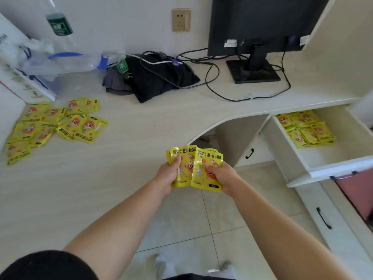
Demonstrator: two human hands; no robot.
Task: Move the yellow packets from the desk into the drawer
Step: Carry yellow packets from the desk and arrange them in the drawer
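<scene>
**Yellow packets: transfer partway through**

Stock: glossy yellow foil packets with orange cartoon print, in three lots.

- One batch lay in the pulled-out white drawer, at its back left.
- A larger scatter lay at the far left of the pale wood-grain desk (most of the job, I judged, was yet to do).
- A fanned handful was clasped by the left hand and the right hand, thumbs on top, just off the desk's curved edge.

Clearance: the way to the drawer was open, though its raised front lip needed clearing.
</scene>
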